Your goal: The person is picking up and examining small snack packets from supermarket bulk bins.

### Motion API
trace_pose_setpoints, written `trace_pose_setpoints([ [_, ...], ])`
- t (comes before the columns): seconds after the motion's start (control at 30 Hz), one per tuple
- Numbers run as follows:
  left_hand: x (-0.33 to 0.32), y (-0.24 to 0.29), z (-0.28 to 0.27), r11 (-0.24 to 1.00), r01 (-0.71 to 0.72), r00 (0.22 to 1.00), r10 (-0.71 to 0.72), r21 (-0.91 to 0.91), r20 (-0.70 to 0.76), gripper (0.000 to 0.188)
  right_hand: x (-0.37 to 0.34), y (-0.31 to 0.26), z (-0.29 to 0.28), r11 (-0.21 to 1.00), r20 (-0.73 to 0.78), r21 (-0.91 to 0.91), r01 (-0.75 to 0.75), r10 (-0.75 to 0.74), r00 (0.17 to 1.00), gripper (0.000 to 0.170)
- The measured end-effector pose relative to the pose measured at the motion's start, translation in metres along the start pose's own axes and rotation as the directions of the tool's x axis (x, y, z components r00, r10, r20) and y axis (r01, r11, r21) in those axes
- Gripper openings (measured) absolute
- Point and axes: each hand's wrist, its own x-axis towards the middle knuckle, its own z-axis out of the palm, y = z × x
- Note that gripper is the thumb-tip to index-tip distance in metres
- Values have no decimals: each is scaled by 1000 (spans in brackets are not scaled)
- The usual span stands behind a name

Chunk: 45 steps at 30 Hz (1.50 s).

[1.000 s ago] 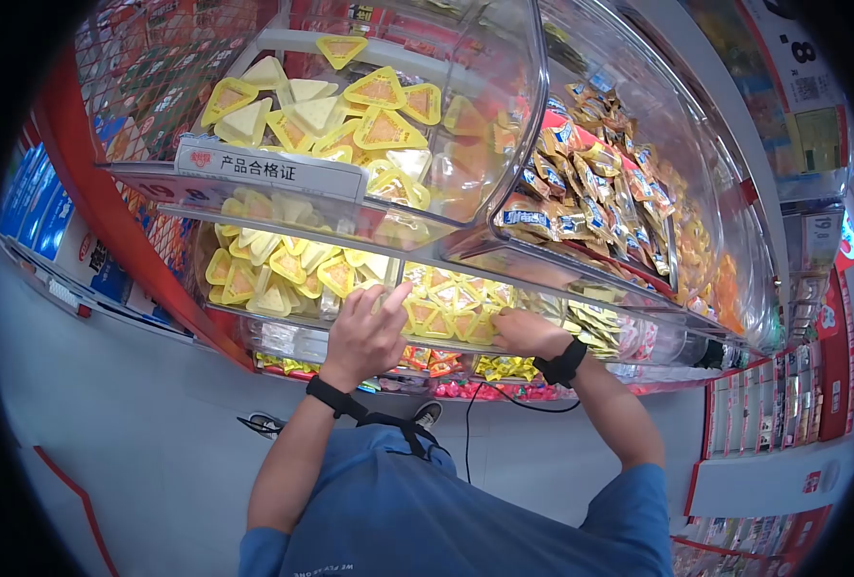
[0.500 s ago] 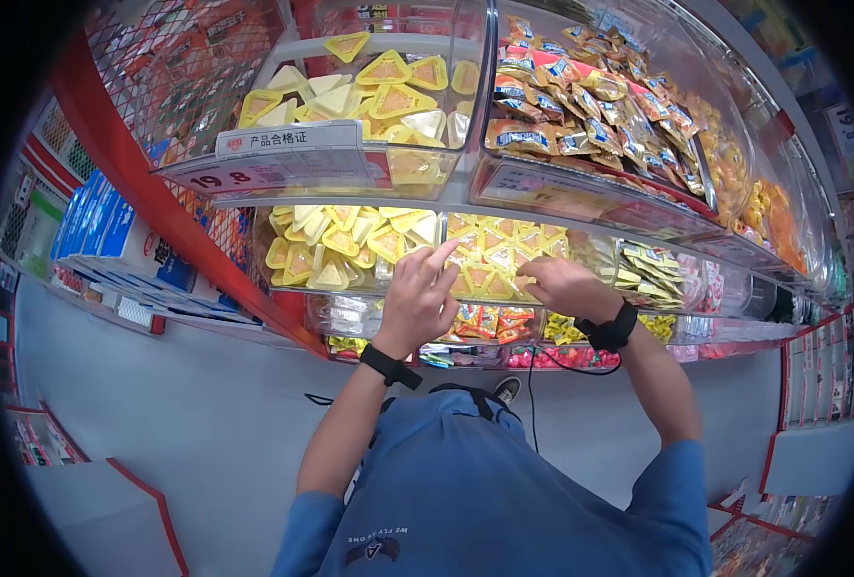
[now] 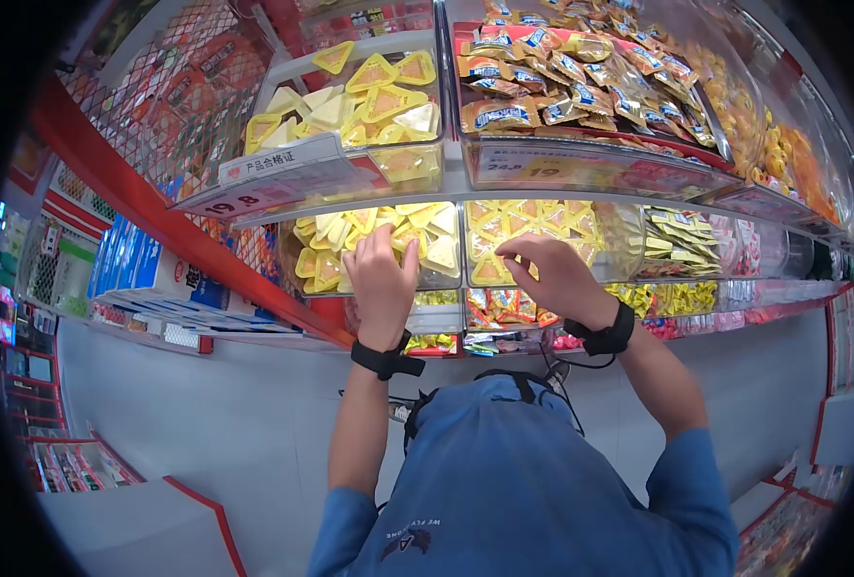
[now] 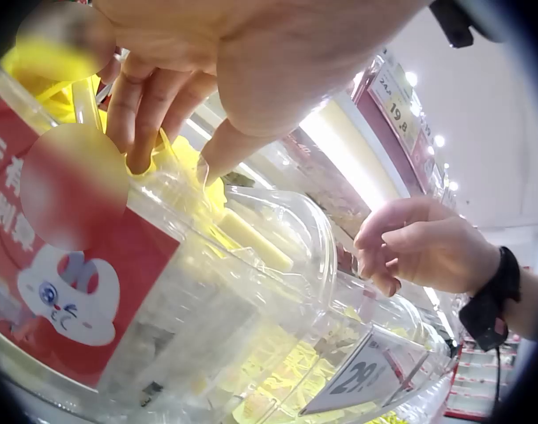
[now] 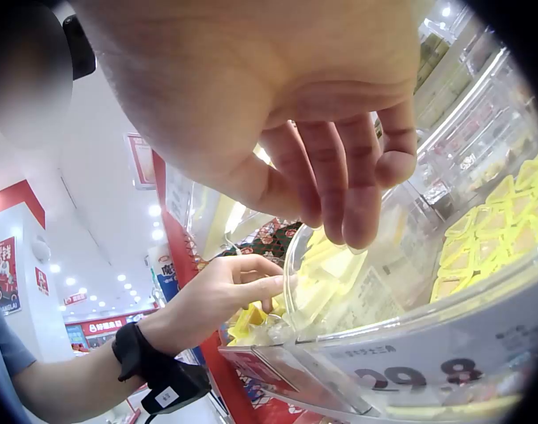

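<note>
My left hand point(image 3: 383, 287) reaches into the lower left clear bin, its fingers among yellow-edged triangular snack packs point(image 3: 327, 267). In the left wrist view, a yellow pack point(image 4: 185, 162) shows between those fingers and the thumb, which stand apart. My right hand point(image 3: 563, 281) hovers at the front of the neighbouring bin, where similar triangular packs point(image 3: 489, 223) lie in neat rows. Its fingers point(image 5: 331, 172) are loosely bent, with nothing held in the right wrist view. A clear wall point(image 3: 462, 252) divides the two bins.
Above, an upper bin holds more triangular packs point(image 3: 388, 101), beside a bin of brown-wrapped sweets point(image 3: 581, 72). Price labels point(image 3: 273, 173) front the upper shelf. A red post point(image 3: 186, 231) and blue boxes point(image 3: 158, 260) stand to the left. Yellow-wrapped sweets point(image 3: 672, 298) fill a lower tier.
My left hand has moved from near the divider into the left bin. My right hand has drawn back slightly from the neatly arranged packs. The head view has swung towards the right.
</note>
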Motion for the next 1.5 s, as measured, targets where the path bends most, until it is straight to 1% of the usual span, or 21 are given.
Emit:
trace_pose_setpoints([
  [0.03, 0, -1, 3, 1000, 18, 999, -18, -23, 36, 30, -2, -1, 2, 999, -3, 26, -19, 19, 1000, 16],
  [0.23, -2, 1, 4, 984, 116, 992, -122, -137, -33, 20, -13, 0, 3, 974, -9, 116, -193, 195, 981, 17],
  [0.33, -7, 7, -2, 895, 294, 955, -292, -335, 57, 14, -22, 2, 4, 966, -77, 134, -221, 232, 970, 14],
  [0.43, -15, 8, -13, 872, 317, 925, -371, -373, -80, 12, -30, -5, 5, 935, -158, 242, -258, 300, 941, 14],
  [0.47, -19, 10, -15, 820, 258, 907, -387, -511, -165, 10, -31, -8, 4, 927, -153, 273, -258, 307, 939, 14],
  [0.57, -26, 27, -21, 669, 104, 951, -284, -736, -125, 9, -26, -18, 6, 896, -130, 364, -253, 318, 939, 16],
  [0.6, -28, 37, -23, 611, 172, 972, -235, -773, 31, 10, -19, -24, 5, 870, -103, 422, -255, 326, 940, 19],
  [0.63, -29, 45, -21, 615, 202, 978, -166, -762, 125, 11, -15, -26, 9, 861, -81, 450, -239, 305, 949, 19],
  [0.7, -31, 58, -11, 574, 200, 977, -55, -794, 207, 11, -7, -26, 13, 840, -43, 505, -201, 257, 965, 21],
  [0.73, -29, 61, -9, 569, 229, 970, -63, -789, 236, 12, -3, -25, 7, 873, 74, 360, -328, 324, 943, 22],
  [0.8, -26, 64, -8, 560, 290, 951, -81, -776, 297, 12, -5, -11, 16, 789, 41, 484, -377, 410, 911, 22],
  [0.83, -24, 61, -11, 677, 228, 971, -103, -700, 217, 13, -6, -6, 18, 740, 33, 544, -395, 452, 891, 22],
  [0.87, -19, 54, -17, 781, 172, 985, -115, -601, 133, 14, -2, -2, 10, 768, 31, 426, -479, 516, 856, 19],
  [0.9, -14, 47, -23, 867, 119, 993, -110, -484, 46, 15, -2, 9, 6, 846, -15, 276, -455, 477, 879, 18],
  [0.97, -9, 27, -20, 951, 57, 998, -55, -305, 15, 20, -5, 39, 14, 922, -93, -46, -384, 379, 921, 17],
  [1.03, -6, 15, -12, 992, -51, 998, 56, -115, 39, 21, -3, 57, 36, 888, 83, -170, -428, 445, 892, 16],
  [1.07, -8, 13, -8, 992, -10, 992, 25, -128, 120, 24, 1, 60, 44, 868, 162, -233, -439, 480, 862, 15],
  [1.2, -8, 13, -5, 987, 54, 984, -26, -152, 179, 25, 17, 64, 66, 872, 295, -208, -443, 488, 821, 15],
  [1.3, -13, 12, -7, 984, 76, 978, -43, -158, 204, 27, 13, 69, 69, 837, 236, -107, -537, 546, 804, 17],
  [1.4, -16, 16, -8, 995, 23, 984, -4, -102, 177, 27, 9, 61, 55, 863, 213, -49, -503, 501, 839, 20],
  [1.5, -17, 11, -1, 990, 9, 990, 11, -139, 139, 30, 6, 60, 52, 862, 162, 55, -503, 490, 857, 21],
])
